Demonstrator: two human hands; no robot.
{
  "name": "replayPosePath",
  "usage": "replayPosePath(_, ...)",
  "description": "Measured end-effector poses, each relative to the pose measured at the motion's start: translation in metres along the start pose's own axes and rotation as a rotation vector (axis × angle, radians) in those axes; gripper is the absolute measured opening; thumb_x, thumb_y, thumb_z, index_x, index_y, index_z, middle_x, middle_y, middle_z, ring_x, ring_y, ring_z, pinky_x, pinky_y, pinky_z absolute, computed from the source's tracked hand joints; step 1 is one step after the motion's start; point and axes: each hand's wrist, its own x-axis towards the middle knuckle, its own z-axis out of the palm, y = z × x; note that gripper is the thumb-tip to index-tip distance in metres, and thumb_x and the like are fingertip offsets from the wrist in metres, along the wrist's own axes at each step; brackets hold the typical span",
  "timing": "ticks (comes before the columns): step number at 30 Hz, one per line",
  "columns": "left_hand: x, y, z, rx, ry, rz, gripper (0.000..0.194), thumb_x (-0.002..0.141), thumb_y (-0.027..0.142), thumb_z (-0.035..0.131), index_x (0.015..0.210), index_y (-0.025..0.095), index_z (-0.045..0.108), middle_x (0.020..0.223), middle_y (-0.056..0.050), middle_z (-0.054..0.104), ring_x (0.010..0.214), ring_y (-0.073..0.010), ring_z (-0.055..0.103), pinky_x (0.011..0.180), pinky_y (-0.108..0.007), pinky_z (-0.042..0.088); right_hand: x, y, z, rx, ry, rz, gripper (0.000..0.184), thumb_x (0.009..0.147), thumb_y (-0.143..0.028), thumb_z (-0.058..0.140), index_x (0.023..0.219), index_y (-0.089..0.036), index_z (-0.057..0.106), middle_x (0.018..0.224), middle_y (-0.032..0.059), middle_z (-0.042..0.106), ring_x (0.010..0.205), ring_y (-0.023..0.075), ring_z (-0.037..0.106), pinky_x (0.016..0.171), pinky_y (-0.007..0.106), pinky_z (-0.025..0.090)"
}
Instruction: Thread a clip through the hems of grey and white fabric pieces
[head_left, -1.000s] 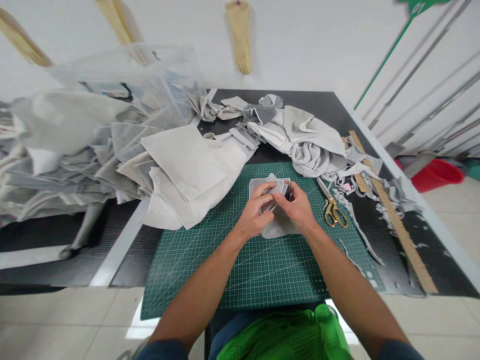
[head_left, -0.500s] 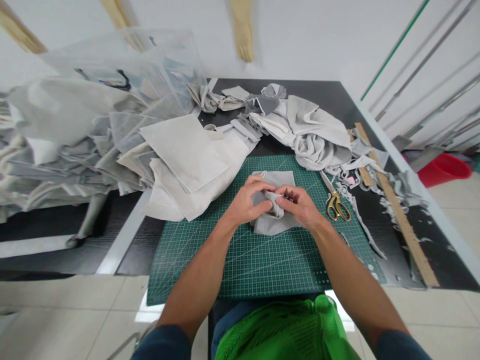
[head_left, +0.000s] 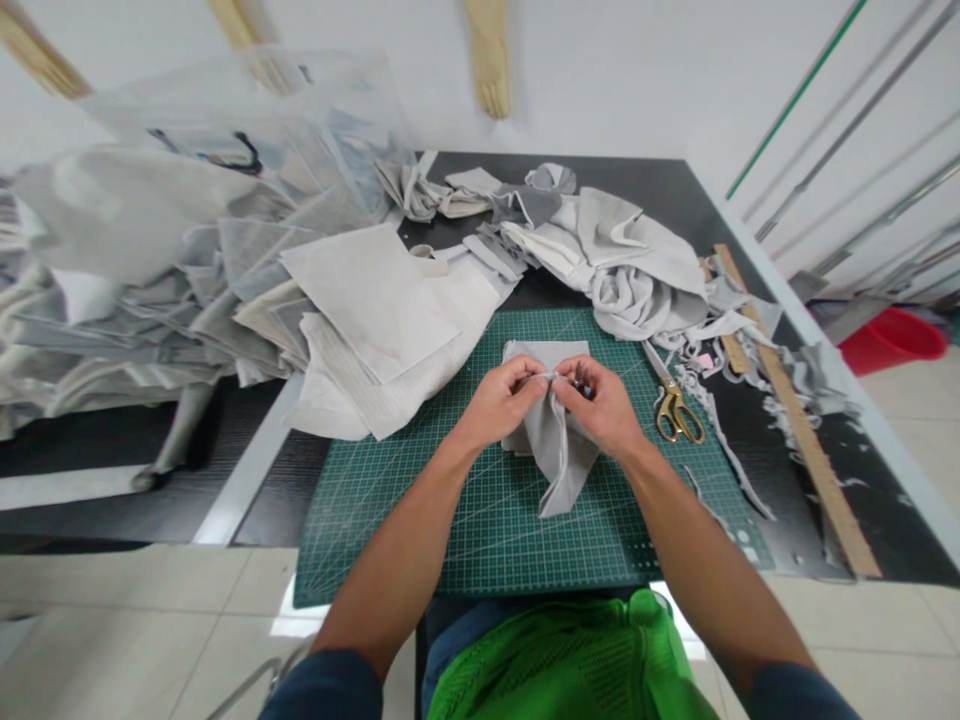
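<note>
Plainly, the cutting mat (head_left: 397, 510) orders everything here. Off its left side, on the table (head_left: 277, 500), spreads a pile of cloth pieces (head_left: 135, 330), and next to that some pale flat sheets (head_left: 375, 300) reach over the mat's far left part. Above the middle of the mat comes the left hand (head_left: 499, 400), its thumb and fingers pinched narrow on the top of a grey cloth (head_left: 562, 465). That cloth is over the mat's middle, directly under and between the two hands. It hangs from the pinch toward the mat's near edge, its long axis running roughly straight from the fingertips to that edge, with a deep crease along it and a tapering lower end. The pinch sits about midway, so neither hand is clearly nearer; the two sets of fingertips nearly meet. Beyond them, toward the mat's far edge, a flat grey piece (head_left: 559, 352) lies on the mat; where it runs under the hanging cloth is hidden. The right hand (head_left: 607, 405) closes its thumb and fingers on the same top edge, and a small dark thing (head_left: 581, 382) shows among its fingers, too small to identify. Farther right, the scissors (head_left: 679, 415) lie on the mat's right part, and a wooden ruler (head_left: 814, 455) lies beyond its right side.
</note>
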Motion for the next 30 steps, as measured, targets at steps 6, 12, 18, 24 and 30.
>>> replayPosePath(6,0.002,-0.005,0.000,-0.081,0.108,-0.103,0.022,0.083,0.038,0.073,0.090,0.017,0.073,0.078,-0.002,0.066,0.069,-0.0131,0.054,0.064,-0.025,0.042,0.000,0.009,-0.002,0.026,0.088,-0.072,0.029,0.096,-0.044,0.060,0.116,-0.023,0.058,0.099,0.0042,0.069,0.080,0.0174,0.061,0.073,0.031,0.051)
replayPosePath(12,0.004,-0.010,-0.001,-0.084,0.201,-0.126,0.021,0.082,0.038,0.074,0.083,0.017,0.075,0.077,-0.002,0.068,0.068,-0.0128,0.055,0.062,-0.024,0.043,-0.001,0.005,-0.003,-0.317,0.212,-0.286,0.030,0.096,-0.038,0.062,0.121,-0.024,0.070,0.114,0.0090,0.072,0.099,0.0239,0.067,0.092,0.041,0.055)
replayPosePath(18,0.003,-0.014,-0.001,-0.035,0.245,-0.119,0.018,0.081,0.034,0.074,0.085,0.018,0.079,0.079,-0.002,0.074,0.069,-0.0141,0.062,0.067,-0.025,0.048,-0.003,0.011,0.003,-0.434,0.186,-0.419,0.035,0.097,-0.035,0.066,0.131,-0.026,0.070,0.115,0.0099,0.074,0.104,0.0251,0.067,0.096,0.042,0.056)
replayPosePath(24,0.002,-0.010,0.002,-0.066,0.238,-0.128,0.018,0.079,0.033,0.076,0.089,0.019,0.082,0.088,-0.004,0.079,0.079,-0.0178,0.068,0.074,-0.028,0.053,-0.002,0.013,0.006,-0.447,0.210,-0.416,0.033,0.098,-0.035,0.064,0.130,-0.028,0.071,0.111,0.0087,0.075,0.102,0.0244,0.068,0.095,0.042,0.057)
replayPosePath(30,0.001,-0.008,0.005,-0.107,0.224,-0.144,0.020,0.078,0.033,0.078,0.091,0.019,0.083,0.089,-0.004,0.080,0.077,-0.0177,0.069,0.071,-0.027,0.054,-0.002,0.010,0.006,-0.445,0.215,-0.409,0.030,0.099,-0.034,0.063,0.127,-0.027,0.073,0.109,0.0092,0.075,0.101,0.0239,0.069,0.093,0.041,0.058)
